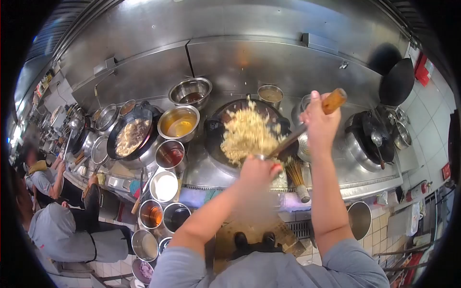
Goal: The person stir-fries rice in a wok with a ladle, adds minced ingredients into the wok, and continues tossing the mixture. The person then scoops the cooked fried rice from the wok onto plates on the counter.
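Fingers of the right hand [321, 120] are wrapped tight round the wooden handle [333, 101] of a long ladle [288, 141], gripped high near the end so the hand sits well back from the heat while the shaft slants down and left into the wok [225, 144]. The left hand [257, 174] is closed at the wok's near rim, over something red that looks like a cloth or pad, likely to shield the palm from hot metal; the hand is blurred, so I cannot tell exactly how the fingers lie. Fried rice [246, 134] sits partly in the wok and partly lifted above it, a pale heap caught in the air over the black pan, which fits a pan tilted toward the back wall. A bamboo brush [298, 177] rests just beside the left hand on the steel range edge [365, 185]. To the left, bowls of oil and sauce stand close together within arm's reach: a golden oil bowl [178, 122], a dark red sauce pot [170, 154], a white-filled container [164, 186]. Further left a second wok [130, 137] holds browned food, and people in grey tops [62, 230] work along the line.
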{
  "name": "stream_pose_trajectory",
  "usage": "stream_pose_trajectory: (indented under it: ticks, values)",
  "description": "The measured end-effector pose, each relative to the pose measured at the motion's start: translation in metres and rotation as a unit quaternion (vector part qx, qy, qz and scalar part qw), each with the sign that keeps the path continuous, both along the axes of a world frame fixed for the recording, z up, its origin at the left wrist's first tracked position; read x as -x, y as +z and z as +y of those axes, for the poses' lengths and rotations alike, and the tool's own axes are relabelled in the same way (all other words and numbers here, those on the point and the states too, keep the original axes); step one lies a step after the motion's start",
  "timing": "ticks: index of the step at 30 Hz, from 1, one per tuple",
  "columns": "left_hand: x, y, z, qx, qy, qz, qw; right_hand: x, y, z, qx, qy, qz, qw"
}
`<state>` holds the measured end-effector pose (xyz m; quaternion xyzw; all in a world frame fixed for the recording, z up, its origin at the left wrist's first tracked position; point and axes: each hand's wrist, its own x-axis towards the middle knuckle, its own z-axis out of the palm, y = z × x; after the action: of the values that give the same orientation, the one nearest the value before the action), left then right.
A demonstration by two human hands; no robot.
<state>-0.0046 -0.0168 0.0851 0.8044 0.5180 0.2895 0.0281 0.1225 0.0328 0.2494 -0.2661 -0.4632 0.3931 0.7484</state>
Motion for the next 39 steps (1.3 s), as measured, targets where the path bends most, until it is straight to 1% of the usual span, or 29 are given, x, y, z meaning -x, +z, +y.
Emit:
stream_pose_trajectory:
  ticks: [1, 3, 4, 5, 6, 7, 8, 10, 11, 12, 13, 15, 16, 17, 19, 20, 21, 22, 23, 24, 25, 27, 28, 29, 31, 33, 35, 36, 39]
  values:
    - [0.0, -0.017, 0.011, -0.024, 0.018, 0.058, 0.998, 0.009, -0.018, 0.006, 0.0, 0.0, 0.0, 1.0]
    - [-0.018, -0.078, -0.01, -0.026, 0.07, -0.024, 0.997, 0.027, -0.086, 0.028, 0.019, -0.082, -0.018, 0.996]
    - [-0.022, -0.102, -0.026, 0.018, 0.091, 0.026, 0.995, 0.021, -0.114, 0.037, 0.01, -0.084, -0.025, 0.996]
    - [-0.025, -0.11, -0.044, 0.063, 0.11, 0.077, 0.989, 0.017, -0.106, 0.033, 0.01, -0.085, -0.024, 0.996]
    - [-0.022, -0.119, -0.069, 0.067, 0.059, 0.09, 0.992, 0.01, -0.096, 0.028, 0.012, -0.056, -0.025, 0.998]
    - [-0.016, -0.102, -0.087, 0.066, 0.009, 0.103, 0.992, 0.005, -0.08, 0.024, 0.01, -0.027, -0.024, 0.999]
    - [-0.014, -0.077, -0.086, 0.065, 0.009, 0.104, 0.992, -0.002, -0.063, 0.026, 0.079, -0.018, -0.085, 0.993]
    - [-0.005, -0.011, -0.061, 0.024, -0.067, 0.083, 0.994, -0.008, -0.02, 0.01, 0.057, -0.008, -0.077, 0.995]
    - [-0.002, 0.021, -0.046, 0.07, -0.035, 0.061, 0.995, -0.009, -0.007, 0.004, 0.032, 0.003, -0.072, 0.997]
    - [0.002, 0.013, -0.018, 0.072, -0.022, 0.013, 0.997, -0.008, -0.004, 0.003, -0.013, 0.007, -0.043, 0.999]
    - [0.003, 0.01, -0.002, 0.0, -0.013, 0.057, 0.998, -0.001, -0.017, 0.005, -0.01, 0.008, -0.044, 0.999]
    - [-0.01, -0.067, 0.002, -0.053, 0.039, 0.033, 0.997, 0.018, -0.071, 0.024, 0.035, -0.091, -0.088, 0.991]
    - [-0.019, -0.093, -0.014, -0.011, 0.064, 0.057, 0.996, 0.017, -0.103, 0.033, 0.012, -0.077, -0.041, 0.996]
    - [-0.024, -0.111, -0.028, 0.03, 0.089, 0.08, 0.992, 0.013, -0.102, 0.031, 0.009, -0.074, -0.041, 0.996]
    - [-0.008, -0.073, -0.078, 0.006, -0.032, 0.043, 0.999, 0.001, -0.087, 0.024, -0.003, -0.066, -0.044, 0.997]
    - [-0.009, -0.076, -0.082, -0.038, -0.051, 0.027, 0.998, -0.006, -0.066, 0.019, 0.048, -0.037, -0.08, 0.995]
    - [-0.009, -0.078, -0.083, -0.081, -0.068, 0.013, 0.994, -0.012, -0.048, 0.013, 0.072, 0.015, -0.059, 0.996]
    - [-0.006, -0.038, -0.075, 0.083, -0.047, -0.017, 0.995, -0.014, -0.028, 0.001, 0.1, 0.0, -0.088, 0.991]
    - [0.001, 0.008, -0.057, 0.165, -0.037, 0.094, 0.981, -0.016, -0.012, -0.008, 0.06, -0.024, -0.057, 0.996]
    - [0.006, -0.022, -0.023, 0.118, -0.049, 0.01, 0.992, -0.012, -0.009, -0.012, 0.034, -0.025, -0.037, 0.998]
    - [0.008, 0.008, -0.008, 0.005, -0.025, -0.038, 0.999, -0.009, -0.008, -0.012, 0.005, -0.029, -0.015, 0.999]
    - [0.002, -0.042, 0.016, -0.001, -0.006, 0.04, 0.999, 0.021, -0.054, 0.023, 0.012, -0.065, -0.039, 0.997]
    - [-0.007, -0.072, 0.01, 0.018, 0.041, 0.045, 0.998, 0.03, -0.083, 0.048, -0.002, -0.067, -0.022, 0.997]
    - [-0.015, -0.106, -0.005, 0.036, 0.087, 0.054, 0.994, 0.034, -0.075, 0.064, -0.001, -0.062, -0.021, 0.998]
    - [-0.013, -0.143, -0.033, 0.063, 0.026, 0.065, 0.996, 0.03, -0.055, 0.092, -0.032, -0.036, 0.002, 0.999]
    - [-0.01, -0.111, -0.024, 0.042, 0.017, 0.045, 0.998, 0.03, -0.01, 0.11, -0.047, 0.002, 0.04, 0.998]
    - [-0.003, -0.084, -0.023, 0.034, -0.014, 0.017, 0.999, 0.027, 0.036, 0.11, -0.049, 0.057, 0.02, 0.997]
    - [0.002, -0.073, -0.002, -0.069, -0.016, 0.018, 0.997, 0.026, 0.06, 0.106, -0.057, 0.053, 0.005, 0.997]
    - [0.018, -0.093, 0.033, -0.017, 0.018, -0.009, 1.0, 0.018, 0.114, 0.094, -0.089, 0.044, -0.026, 0.995]
